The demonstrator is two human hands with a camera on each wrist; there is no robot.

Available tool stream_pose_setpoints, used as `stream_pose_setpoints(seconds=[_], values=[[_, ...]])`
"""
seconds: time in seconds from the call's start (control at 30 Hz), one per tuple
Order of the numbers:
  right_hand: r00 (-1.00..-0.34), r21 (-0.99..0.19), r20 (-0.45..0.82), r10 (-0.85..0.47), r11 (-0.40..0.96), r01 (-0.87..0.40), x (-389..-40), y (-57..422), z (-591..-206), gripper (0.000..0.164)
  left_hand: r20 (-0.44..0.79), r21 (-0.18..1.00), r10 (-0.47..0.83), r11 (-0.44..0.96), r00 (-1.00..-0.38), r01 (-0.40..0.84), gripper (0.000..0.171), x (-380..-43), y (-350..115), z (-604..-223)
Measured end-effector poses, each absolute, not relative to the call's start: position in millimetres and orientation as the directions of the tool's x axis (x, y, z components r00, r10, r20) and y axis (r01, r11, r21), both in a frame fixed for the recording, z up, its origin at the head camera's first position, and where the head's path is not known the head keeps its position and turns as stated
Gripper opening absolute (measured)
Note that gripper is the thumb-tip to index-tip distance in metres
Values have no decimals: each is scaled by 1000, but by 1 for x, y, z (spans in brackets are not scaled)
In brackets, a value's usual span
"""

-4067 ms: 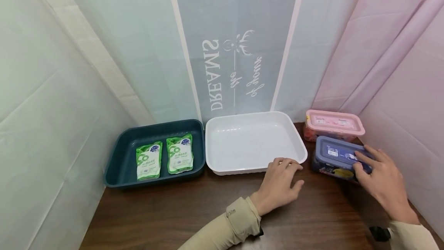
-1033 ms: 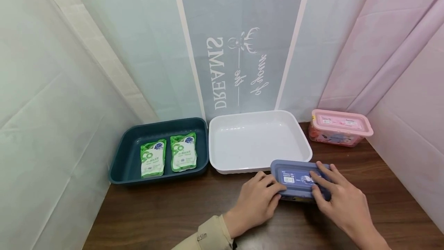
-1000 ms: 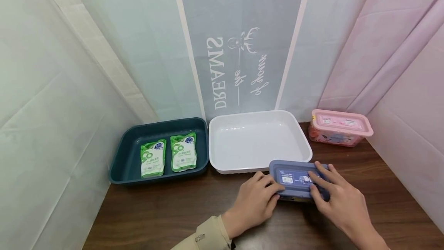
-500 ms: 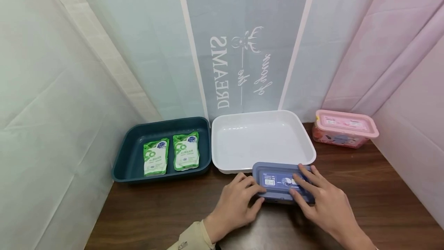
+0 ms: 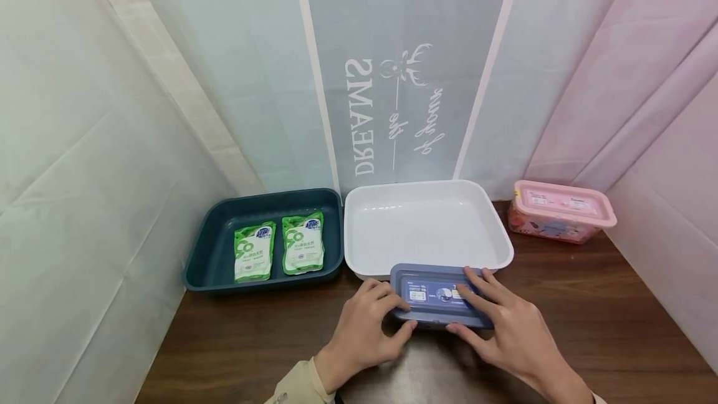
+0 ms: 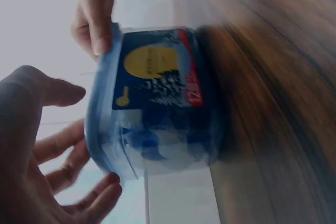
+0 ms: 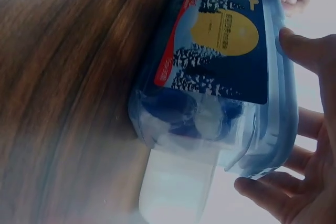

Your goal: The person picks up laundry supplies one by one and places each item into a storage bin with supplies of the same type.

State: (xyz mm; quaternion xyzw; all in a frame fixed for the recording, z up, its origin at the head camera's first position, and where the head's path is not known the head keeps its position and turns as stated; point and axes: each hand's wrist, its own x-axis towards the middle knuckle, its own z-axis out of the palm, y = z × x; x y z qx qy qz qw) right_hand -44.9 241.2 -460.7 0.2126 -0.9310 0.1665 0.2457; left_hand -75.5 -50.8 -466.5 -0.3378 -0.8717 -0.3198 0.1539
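Note:
A clear plastic storage box (image 7: 210, 124) with a blue-grey lid (image 5: 434, 313) and a dark printed label (image 6: 152, 72) stands on the wooden table, just in front of the white tray (image 5: 359, 264). My right hand (image 5: 513, 329) grips its right part, fingers spread across the lid and thumb at the front edge. At the left end, my left hand (image 5: 361, 329) has curled fingers on the lid's rim and its thumb by the front corner. Blue and white contents show through the clear wall in both wrist views.
Left of the white tray sits a dark teal tray (image 5: 207, 270) with two green-and-white pouches, a left pouch (image 5: 253, 254) and a right pouch (image 5: 303, 245). A pink-lidded box (image 5: 563, 211) stands at the back right. Fabric curtains (image 5: 269, 80) enclose the table (image 5: 224, 354).
The blue-lidded box has moved left from beside the pink one to the front of the white tray. The right hand travelled with it, and the left hand has come onto its left end.

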Motion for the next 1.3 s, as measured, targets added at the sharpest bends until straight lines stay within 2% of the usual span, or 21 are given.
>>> stream_pose_setpoints(seconds=[0.13, 0.23, 0.33, 0.43, 0.53, 0.63, 0.73, 0.83, 0.93, 1.07, 1.3], values=[[-788, -329, 561, -252, 806, -492, -47, 246, -461, 59, 436, 602, 434, 511, -789, 614, 10, -78, -49, -466], [-794, -479, 587, -158, 723, -498, -48, 253, -459, 50, 389, 716, 389, 443, -835, 540, 21, -80, -46, -467], [-813, -597, 577, -83, 636, -488, -50, 259, -459, 54, 328, 810, 349, 374, -878, 451, 37, -82, -44, -467], [-857, -688, 514, -29, 582, -432, -51, 262, -462, 59, 254, 870, 321, 336, -912, 361, 50, -83, -45, -468], [-927, -792, 376, 16, 524, -313, -52, 265, -465, 53, 177, 903, 306, 327, -936, 278, 54, -83, -48, -469], [-992, -912, 114, 53, 402, -84, -54, 269, -466, 43, 101, 933, 292, 305, -951, 192, 53, -83, -48, -469], [-987, -966, -155, 43, 202, 161, -57, 275, -465, 37, 8, 978, 289, 196, -957, 67, 52, -83, -46, -467], [-956, -954, -292, 12, 60, 292, -60, 278, -463, 31, -86, 995, 290, 66, -953, -70, 52, -86, -44, -465], [-954, -954, -299, -19, 15, 299, -61, 281, -462, 22, -145, 989, 288, 6, -947, -149, 50, -88, -43, -463], [-973, -973, -211, -94, -72, 218, -61, 286, -460, 10, -172, 982, 286, -31, -943, -189, 51, -88, -42, -458], [-986, -979, -57, -159, -184, 86, -66, 292, -448, 20, -138, 983, 319, -73, -937, -170, 53, -89, -45, -438]])
